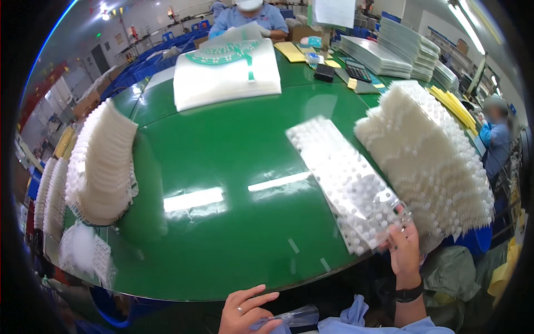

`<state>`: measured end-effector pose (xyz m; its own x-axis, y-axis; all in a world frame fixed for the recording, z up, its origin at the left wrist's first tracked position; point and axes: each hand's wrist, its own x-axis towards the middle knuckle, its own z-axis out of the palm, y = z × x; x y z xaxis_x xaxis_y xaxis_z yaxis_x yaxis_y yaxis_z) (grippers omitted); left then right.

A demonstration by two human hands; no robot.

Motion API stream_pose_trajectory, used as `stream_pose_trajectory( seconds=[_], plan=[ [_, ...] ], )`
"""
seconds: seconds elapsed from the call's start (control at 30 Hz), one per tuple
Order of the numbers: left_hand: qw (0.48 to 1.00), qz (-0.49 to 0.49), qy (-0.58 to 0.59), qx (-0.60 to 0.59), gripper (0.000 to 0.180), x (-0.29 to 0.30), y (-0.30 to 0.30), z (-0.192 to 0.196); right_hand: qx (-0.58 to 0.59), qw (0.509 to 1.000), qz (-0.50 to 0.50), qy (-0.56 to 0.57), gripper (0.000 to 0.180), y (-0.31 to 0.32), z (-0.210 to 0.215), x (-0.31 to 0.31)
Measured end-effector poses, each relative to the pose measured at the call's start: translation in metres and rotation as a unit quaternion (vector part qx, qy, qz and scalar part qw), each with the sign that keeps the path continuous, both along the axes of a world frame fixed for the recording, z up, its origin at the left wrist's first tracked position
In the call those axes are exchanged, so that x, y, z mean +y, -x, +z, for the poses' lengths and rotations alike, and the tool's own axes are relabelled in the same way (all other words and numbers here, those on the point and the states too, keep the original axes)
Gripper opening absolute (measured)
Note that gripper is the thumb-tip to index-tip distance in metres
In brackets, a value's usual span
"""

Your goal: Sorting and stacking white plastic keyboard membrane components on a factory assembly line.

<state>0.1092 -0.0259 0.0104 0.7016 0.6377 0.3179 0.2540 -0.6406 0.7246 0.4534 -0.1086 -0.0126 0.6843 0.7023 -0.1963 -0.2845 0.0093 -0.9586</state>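
My right hand (pixel 405 245) pinches the near corner of a long, clear plastic sheet with white round dots (pixel 356 183). This sheet lies slanting across the right side of the green table (pixel 222 156), apparently over others like it. My left hand (pixel 247 312), with a ring on one finger, is just off the table's near edge, its fingers apart. Beside it is a piece of crumpled clear plastic film (pixel 300 316); no grip on it shows. A tall, leaning stack of white dotted sheets (pixel 428 161) stands right of my right hand.
A curved white stack (pixel 103 167) stands at the left, with a small dotted bundle (pixel 86 250) nearer me. Clear bags with green print (pixel 228 78) lie at the far side, before a co-worker (pixel 250 19). A calculator (pixel 357 72) and a black box (pixel 324 73) are far right.
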Motion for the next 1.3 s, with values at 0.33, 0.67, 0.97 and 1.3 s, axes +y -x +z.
stream_pose_trajectory(
  seconds=[0.33,0.67,0.97,1.3],
  plan=[
    [0.983,0.179,-0.039,0.021,0.021,0.047,0.06,0.021,-0.683,0.711,0.085,0.145,0.056,0.027,0.014,0.015],
    [0.797,0.568,-0.156,0.133,0.024,0.096,0.245,-0.008,-0.765,0.588,0.103,0.242,0.058,-0.006,-0.018,0.025],
    [0.819,0.464,-0.323,0.102,0.054,0.156,0.193,0.074,-0.685,0.707,0.08,0.158,0.053,0.046,0.003,0.034],
    [0.885,0.352,-0.279,0.122,0.028,0.268,0.239,0.128,-0.625,0.748,0.221,0.022,0.03,0.11,-0.008,0.057]
  ],
)
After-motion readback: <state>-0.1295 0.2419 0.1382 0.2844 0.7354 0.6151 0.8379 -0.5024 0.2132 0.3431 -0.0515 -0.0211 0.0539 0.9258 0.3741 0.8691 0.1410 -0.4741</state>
